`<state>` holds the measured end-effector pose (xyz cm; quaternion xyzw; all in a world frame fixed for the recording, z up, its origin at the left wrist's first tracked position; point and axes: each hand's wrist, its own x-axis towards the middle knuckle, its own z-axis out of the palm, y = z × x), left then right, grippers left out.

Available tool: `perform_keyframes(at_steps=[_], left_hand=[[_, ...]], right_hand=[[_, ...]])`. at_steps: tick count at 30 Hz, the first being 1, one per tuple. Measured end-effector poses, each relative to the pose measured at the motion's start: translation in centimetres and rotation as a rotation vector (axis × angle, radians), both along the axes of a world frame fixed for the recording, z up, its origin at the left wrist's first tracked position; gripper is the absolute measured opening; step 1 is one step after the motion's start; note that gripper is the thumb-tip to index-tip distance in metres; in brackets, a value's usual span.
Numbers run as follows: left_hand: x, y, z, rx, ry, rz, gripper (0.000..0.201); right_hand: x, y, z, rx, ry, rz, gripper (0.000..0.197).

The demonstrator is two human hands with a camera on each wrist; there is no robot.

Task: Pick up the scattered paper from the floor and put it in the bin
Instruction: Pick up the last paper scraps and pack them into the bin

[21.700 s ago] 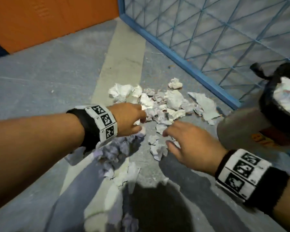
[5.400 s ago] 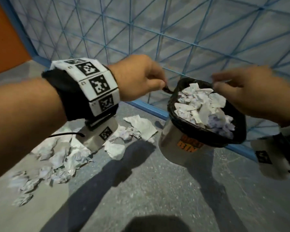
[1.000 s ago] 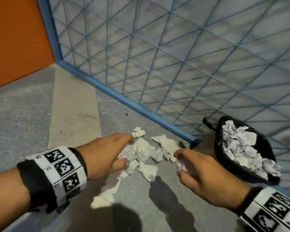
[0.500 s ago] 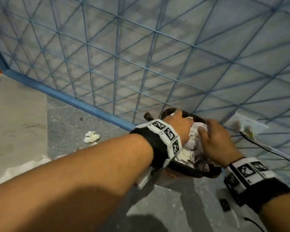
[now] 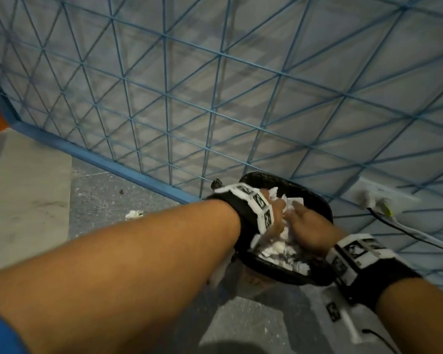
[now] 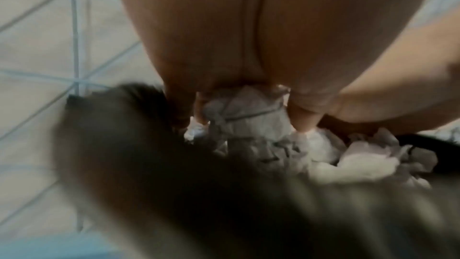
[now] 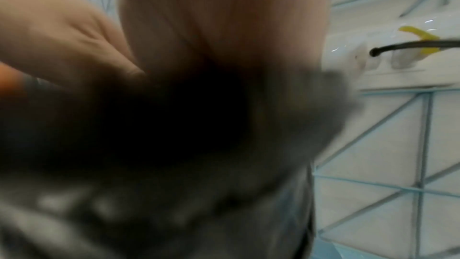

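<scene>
The bin (image 5: 281, 273), lined with a black bag, stands on the floor against the blue mesh fence. Both my hands are down inside it on the heap of crumpled paper (image 5: 279, 247). My left hand (image 5: 276, 218) grips a crumpled paper wad (image 6: 251, 105) between fingers and thumb, just inside the black liner (image 6: 129, 145). My right hand (image 5: 304, 226) lies on the paper beside it, its fingertips buried. The right wrist view is blurred and dark there. One small crumpled paper (image 5: 134, 214) lies on the floor to the left, near the fence.
The blue mesh fence (image 5: 215, 111) with its blue base rail runs right behind the bin. A white socket strip (image 5: 374, 200) with a black cable (image 5: 407, 229) sits on the wall right of the bin. Grey floor lies to the left and in front.
A second ago both hands were gathering paper on the floor. They carried it up to the bin and have since sunk deeper into it.
</scene>
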<state>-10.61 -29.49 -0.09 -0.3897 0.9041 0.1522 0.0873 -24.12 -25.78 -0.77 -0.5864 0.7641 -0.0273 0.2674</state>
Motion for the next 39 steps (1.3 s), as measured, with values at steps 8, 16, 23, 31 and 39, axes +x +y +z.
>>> perform_keyframes(at_steps=[8,16,23,31,39], left_hand=[[14.5,-1.1,5.9,-0.137,0.395,0.014,0.056],[36.8,2.6,-5.6,0.068,-0.054,0.315,0.061],[45.4,7.0,-16.2,0.267,-0.388,0.492,0.094],[45.4,8.8,-21.3,0.247,-0.240,0.440,0.054],[44.6,9.7,-23.9,0.241,-0.312,0.275,0.025]], right_hand=[[4.4,2.4,8.2,-0.410,0.054,0.025,0.054],[23.7,2.9,2.0,-0.428,0.039,0.643,0.039],[32.8,2.7,-13.5,0.262,0.167,0.604,0.080],[40.6,7.2,-19.5,0.299,0.073,0.445,0.077],[39.5,10.3,-22.3,0.128,0.135,0.590,0.025]])
